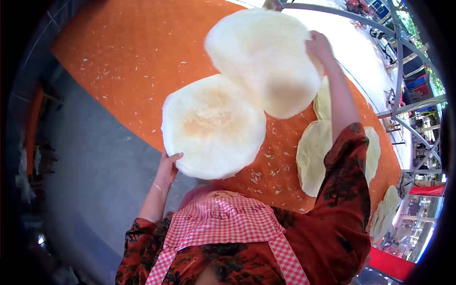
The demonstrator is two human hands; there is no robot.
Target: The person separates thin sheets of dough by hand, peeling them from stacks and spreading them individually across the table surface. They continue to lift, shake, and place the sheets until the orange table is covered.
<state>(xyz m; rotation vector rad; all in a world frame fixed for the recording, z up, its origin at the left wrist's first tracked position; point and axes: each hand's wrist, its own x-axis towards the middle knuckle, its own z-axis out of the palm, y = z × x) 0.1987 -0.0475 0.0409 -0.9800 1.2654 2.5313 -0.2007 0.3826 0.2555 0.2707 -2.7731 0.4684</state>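
Note:
My left hand (170,166) grips the lower left edge of a round flatbread (213,128), thumb on top and the other fingers hidden beneath. This flatbread is pale with light brown toasted patches in its middle. Farther off, my right hand (320,46) is closed on the right edge of a second pale flatbread (261,57), which has one brown spot low down and looks blurred. The second flatbread is raised and slightly overlaps the far side of the first in this view.
An orange cloth (128,52) sprinkled with white flakes lies under the breads. More thin flatbreads (311,156) rest at the right, partly behind my right arm, with another (385,213) near the cloth's edge. Grey floor (104,166) shows at left; metal framework (398,61) stands at right.

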